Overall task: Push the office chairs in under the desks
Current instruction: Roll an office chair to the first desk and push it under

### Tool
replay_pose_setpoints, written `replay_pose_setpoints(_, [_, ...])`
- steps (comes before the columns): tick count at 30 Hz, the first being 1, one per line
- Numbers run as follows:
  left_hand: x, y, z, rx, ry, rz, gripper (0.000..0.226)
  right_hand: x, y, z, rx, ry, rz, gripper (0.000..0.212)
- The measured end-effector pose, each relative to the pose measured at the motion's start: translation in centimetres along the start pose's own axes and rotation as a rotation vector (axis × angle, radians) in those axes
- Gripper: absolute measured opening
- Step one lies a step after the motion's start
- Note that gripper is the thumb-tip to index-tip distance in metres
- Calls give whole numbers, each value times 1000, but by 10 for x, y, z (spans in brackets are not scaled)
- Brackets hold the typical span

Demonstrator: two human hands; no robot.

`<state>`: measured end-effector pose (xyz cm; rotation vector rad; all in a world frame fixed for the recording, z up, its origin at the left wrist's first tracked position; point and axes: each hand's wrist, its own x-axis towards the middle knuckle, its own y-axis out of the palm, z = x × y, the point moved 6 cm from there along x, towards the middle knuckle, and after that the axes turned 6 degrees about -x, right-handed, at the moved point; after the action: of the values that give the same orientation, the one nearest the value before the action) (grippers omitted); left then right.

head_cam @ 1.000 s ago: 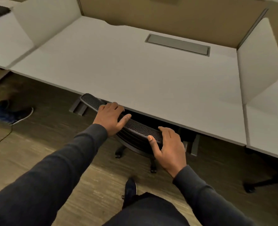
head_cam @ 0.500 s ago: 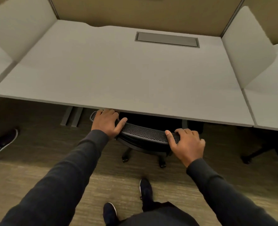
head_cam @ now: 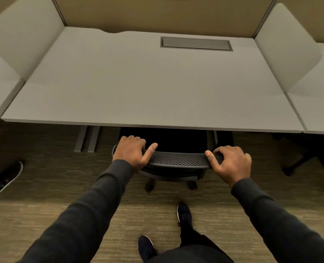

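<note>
A black office chair with a mesh backrest stands at the front edge of the white desk. Its seat is hidden in the dark under the desktop; only the top of the backrest and some castors show. My left hand grips the left end of the backrest top, fingers curled over the far side, thumb along the near side. My right hand grips the right end the same way.
White divider panels flank the desk, with more desks on both sides. Another chair's black base sits under the right desk. Someone else's shoe is on the carpet at left. My own feet stand behind the chair.
The chair has swung from a slant to square with the desk edge. My hands have stayed on the backrest, the right one sliding out to its right end.
</note>
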<state>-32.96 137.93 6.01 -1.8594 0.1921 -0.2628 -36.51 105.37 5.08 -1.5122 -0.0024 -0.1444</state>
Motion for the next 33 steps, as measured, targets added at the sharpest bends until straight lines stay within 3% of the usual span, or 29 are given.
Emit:
replay_pose_setpoints(6, [-20, -15, 38, -8, -61, -83, 68, 9, -2, 39, -2, -55, -37, 60])
replay_pose_setpoints(25, [67, -35, 123, 110, -49, -6, 73, 101, 26, 119, 2, -43, 148, 52])
replay_pose_setpoints(33, [62, -25, 135, 131, -40, -5, 72, 99, 34, 126, -43, -27, 108, 51])
